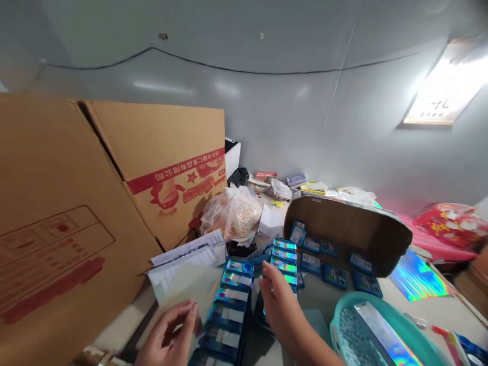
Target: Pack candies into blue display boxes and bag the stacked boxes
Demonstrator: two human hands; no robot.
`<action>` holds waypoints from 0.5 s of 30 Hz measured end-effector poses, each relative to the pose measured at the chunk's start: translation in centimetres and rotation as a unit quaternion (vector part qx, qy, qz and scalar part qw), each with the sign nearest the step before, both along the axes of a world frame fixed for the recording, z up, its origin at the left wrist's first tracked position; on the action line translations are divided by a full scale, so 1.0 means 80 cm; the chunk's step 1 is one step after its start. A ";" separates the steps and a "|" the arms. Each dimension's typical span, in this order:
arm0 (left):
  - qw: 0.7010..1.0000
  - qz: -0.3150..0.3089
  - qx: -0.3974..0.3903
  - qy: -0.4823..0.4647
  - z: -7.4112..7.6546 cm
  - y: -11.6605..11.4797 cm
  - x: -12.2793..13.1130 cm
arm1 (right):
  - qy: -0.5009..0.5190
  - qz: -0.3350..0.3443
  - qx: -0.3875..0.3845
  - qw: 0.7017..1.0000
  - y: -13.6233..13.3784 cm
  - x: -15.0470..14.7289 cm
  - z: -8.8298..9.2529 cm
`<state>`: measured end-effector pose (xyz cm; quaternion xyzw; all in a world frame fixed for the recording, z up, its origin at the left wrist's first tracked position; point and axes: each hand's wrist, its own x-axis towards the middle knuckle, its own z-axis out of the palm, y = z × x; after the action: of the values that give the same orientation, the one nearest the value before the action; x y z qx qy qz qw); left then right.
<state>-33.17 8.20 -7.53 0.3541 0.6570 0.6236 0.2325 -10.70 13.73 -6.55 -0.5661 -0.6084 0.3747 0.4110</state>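
Observation:
My left hand point(171, 333) is at the lower left with thumb and fingertips pinched together. What lies between them, if anything, is too small to make out. It is beside a row of small blue boxes point(227, 294) with shiny, partly rainbow-coloured faces. A pale translucent sheet point(190, 287) lies just behind this hand, slightly blurred. My right hand point(277, 300) reaches over a second row of blue boxes point(284, 254), fingers stretched out and nothing visible in them. It covers the near part of that row.
A large cardboard carton point(175, 168) fills the left. Behind the rows stands a tied plastic bag point(232, 211). An open brown box point(346, 229) has several blue packs point(335, 276) before it. At right are a turquoise basin point(339, 310) holding bluish bits, and a rainbow-sheen sheet point(417, 274).

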 end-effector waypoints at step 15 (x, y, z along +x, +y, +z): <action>0.960 -0.261 -0.050 -0.084 0.035 0.096 0.007 | 0.245 -0.135 -0.098 0.955 -0.016 -0.103 -0.071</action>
<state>-32.59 15.89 -4.69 0.4475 0.5502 0.5348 0.4594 -18.93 12.42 -12.26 -0.5716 -0.3672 0.5008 0.5363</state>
